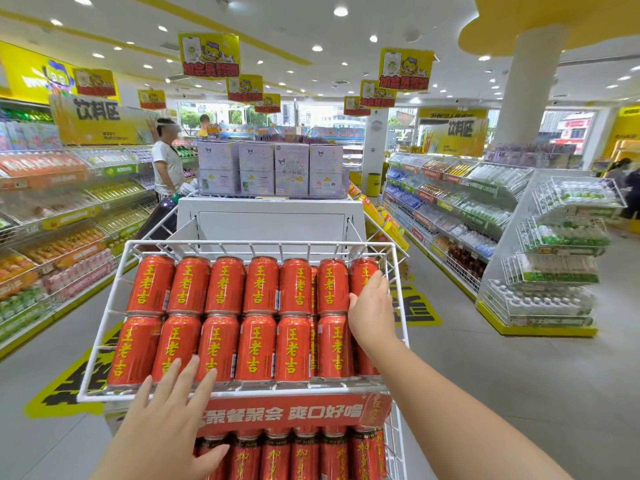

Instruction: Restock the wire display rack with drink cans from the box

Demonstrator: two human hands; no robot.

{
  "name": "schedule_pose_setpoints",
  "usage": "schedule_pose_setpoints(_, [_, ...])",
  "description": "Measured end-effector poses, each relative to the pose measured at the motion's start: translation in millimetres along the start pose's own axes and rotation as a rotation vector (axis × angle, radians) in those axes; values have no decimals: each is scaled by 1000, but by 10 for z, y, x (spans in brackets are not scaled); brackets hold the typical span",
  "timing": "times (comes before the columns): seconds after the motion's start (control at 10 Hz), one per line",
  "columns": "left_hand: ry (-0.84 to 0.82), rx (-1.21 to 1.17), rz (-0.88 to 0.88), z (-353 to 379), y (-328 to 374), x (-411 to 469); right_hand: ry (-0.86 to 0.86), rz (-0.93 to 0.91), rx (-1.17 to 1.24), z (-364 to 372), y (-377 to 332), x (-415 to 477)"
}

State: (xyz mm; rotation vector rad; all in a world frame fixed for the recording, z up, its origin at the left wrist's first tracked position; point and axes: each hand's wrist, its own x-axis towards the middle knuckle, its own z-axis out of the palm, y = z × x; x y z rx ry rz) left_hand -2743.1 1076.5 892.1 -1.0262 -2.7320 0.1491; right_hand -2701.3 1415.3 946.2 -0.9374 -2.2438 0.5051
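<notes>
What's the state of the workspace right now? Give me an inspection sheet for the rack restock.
Surface: white wire rack, top tier in front of the camera.
Job's things: red cans lie in two rows across the top tier; darker cans sit on the tier below, under a red banner; supply box not in view.
Clutter: nothing seen.
Hands: left hand open, fingers spread over the front-row cans; right hand lies on the rightmost cans, grip cannot be told.
Cables: nothing seen.
Surroundings: shop aisle, drink shelves on both sides, lilac boxes stacked behind the rack, a person at the left shelves.
</notes>
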Motion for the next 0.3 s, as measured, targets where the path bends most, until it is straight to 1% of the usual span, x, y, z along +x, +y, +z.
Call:
schedule_pose_setpoints(0.1, [25,22,21,-41,62,62,27,-15,-87,-29,14,-86])
schedule_pose_setpoints(0.2, [61,38,41,-102,118,89,55,-57,-92,-17,63,-161])
schedule_pose_setpoints(0.3, [36,57,57,-117,163,93,30,-87,-106,-35,97,-231])
